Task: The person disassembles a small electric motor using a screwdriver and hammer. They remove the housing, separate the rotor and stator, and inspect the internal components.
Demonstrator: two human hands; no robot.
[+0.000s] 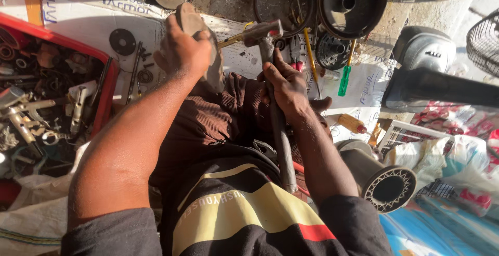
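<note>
1. Left hand (182, 50) is clamping a flat, dark worn metal piece (200, 43), holding it edge-up over the lap, probably to steady it.
2. Right hand (285, 87) is closing around a long metal handle, gripping the hammer (265, 32) just below its head for control.
3. Hammer head is sitting just right of the piece, near it.
4. Red tray (106, 95) of scrap parts is lying left; green screwdriver (344, 79) far right.

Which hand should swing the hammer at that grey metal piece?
Probably the right hand: it grips the hammer by its long handle. The left hand is busy holding the grey metal piece up.
</note>
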